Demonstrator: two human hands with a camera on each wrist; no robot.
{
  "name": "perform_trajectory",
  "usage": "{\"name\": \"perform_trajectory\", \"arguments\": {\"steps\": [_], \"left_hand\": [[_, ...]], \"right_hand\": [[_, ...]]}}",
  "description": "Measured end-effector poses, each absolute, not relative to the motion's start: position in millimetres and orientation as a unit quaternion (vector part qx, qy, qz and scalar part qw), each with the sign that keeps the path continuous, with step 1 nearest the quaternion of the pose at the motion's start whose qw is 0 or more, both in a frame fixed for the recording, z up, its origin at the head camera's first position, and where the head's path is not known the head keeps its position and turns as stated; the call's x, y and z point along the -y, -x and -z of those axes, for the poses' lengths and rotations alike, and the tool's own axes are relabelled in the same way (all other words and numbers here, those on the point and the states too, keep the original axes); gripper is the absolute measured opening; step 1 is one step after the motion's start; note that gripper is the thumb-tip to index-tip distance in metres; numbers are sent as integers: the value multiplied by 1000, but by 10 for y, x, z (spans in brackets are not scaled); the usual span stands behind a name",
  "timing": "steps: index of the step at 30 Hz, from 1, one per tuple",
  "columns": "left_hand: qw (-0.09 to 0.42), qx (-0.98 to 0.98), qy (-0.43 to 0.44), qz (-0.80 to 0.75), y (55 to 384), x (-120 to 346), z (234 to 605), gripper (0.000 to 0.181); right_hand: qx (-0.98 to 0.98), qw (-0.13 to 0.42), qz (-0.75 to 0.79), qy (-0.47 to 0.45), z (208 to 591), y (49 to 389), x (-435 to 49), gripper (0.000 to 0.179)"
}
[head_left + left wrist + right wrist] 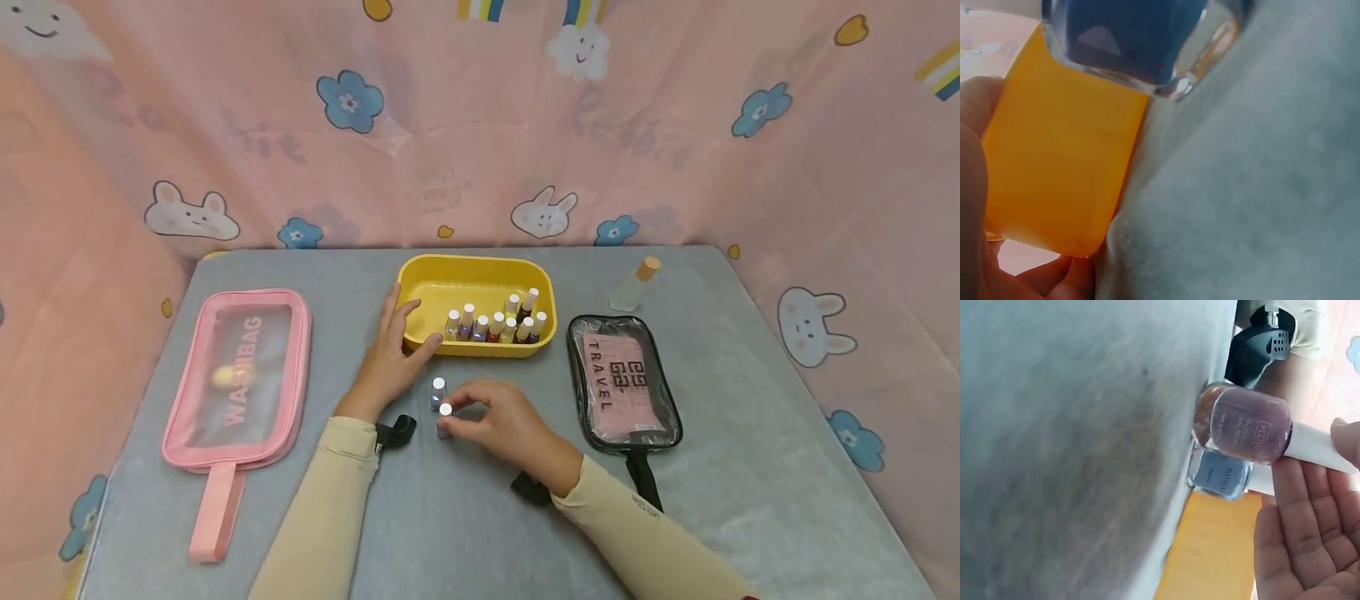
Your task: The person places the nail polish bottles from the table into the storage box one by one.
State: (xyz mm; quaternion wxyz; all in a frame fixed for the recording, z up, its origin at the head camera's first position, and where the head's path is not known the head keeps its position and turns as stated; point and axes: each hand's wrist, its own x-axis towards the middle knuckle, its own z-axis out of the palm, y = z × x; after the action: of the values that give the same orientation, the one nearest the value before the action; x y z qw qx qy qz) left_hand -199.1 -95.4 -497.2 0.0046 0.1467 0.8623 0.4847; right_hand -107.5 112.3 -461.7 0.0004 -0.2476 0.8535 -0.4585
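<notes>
At the front left corner of the yellow tray [476, 350], my left hand [386, 362] holds the rim and side, thumb at the front, fingers along the left end. My right hand [501, 417] pinches the white cap of a mauve nail polish bottle [1250, 425] between thumb and fingers. That bottle is upright at the gray cloth in front of the tray. Just behind it stands a blue nail polish bottle [438, 395], also white-capped, which looms close in the left wrist view. Several small nail polish bottles [496, 328] stand toward the tray's right side.
A pink clear-fronted wash bag [251, 358] lies on the left, a small yellow thing showing inside. On the right lies a black-edged clear travel bag [622, 379] with pink contents. Behind it a frosted bottle [632, 292] with a wood-colored cap leans. Printed pink curtains [450, 125] surround the table.
</notes>
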Motion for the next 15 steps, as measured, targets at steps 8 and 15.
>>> {"name": "perform_trajectory", "arguments": {"steps": [8, 15], "left_hand": [[7, -863, -142, -485, 1990, 954, 4972, 74], [9, -864, -140, -484, 1999, 955, 4974, 74]], "right_hand": [[-859, 17, 450, 242, 4324, 1162, -1246, 10], [-859, -20, 481, 173, 3643, 1702, -1636, 12]]}}
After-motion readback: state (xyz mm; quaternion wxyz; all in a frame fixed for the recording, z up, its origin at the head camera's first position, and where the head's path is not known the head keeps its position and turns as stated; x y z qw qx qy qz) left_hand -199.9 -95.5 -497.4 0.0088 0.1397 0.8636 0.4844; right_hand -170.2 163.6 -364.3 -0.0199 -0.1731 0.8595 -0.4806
